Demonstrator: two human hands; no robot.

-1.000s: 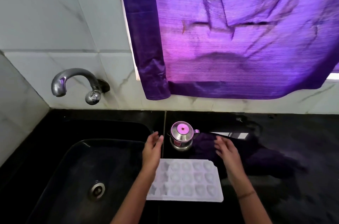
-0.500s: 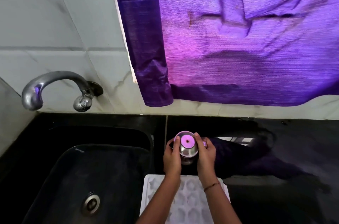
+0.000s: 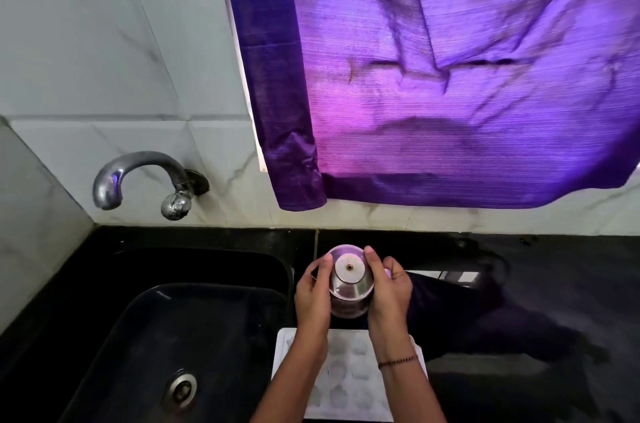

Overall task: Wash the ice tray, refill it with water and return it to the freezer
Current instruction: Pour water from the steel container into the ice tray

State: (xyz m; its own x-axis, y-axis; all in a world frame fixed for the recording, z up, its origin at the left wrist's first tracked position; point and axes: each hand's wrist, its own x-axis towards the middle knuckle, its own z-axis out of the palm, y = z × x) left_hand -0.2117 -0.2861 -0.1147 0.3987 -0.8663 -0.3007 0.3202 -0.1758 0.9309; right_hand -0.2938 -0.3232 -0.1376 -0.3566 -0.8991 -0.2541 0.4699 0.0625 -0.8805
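Observation:
A white ice tray (image 3: 349, 377) lies flat on the black counter just right of the sink, partly hidden under my forearms. Above it I hold a small steel pot with a lid (image 3: 349, 282). My left hand (image 3: 311, 298) grips its left side and my right hand (image 3: 389, 291) grips its right side. The pot is lifted slightly above the tray's far edge. The lid's small knob faces the camera.
A black sink (image 3: 166, 336) with a steel drain (image 3: 180, 388) fills the lower left. A chrome tap (image 3: 138, 180) juts from the tiled wall above it. A purple curtain (image 3: 433, 76) hangs behind the counter. A dark cloth (image 3: 478, 315) lies right of the pot.
Both hands left the ice tray, reached forward and closed around the steel pot. They have since pulled it a little nearer, over the tray's far edge.

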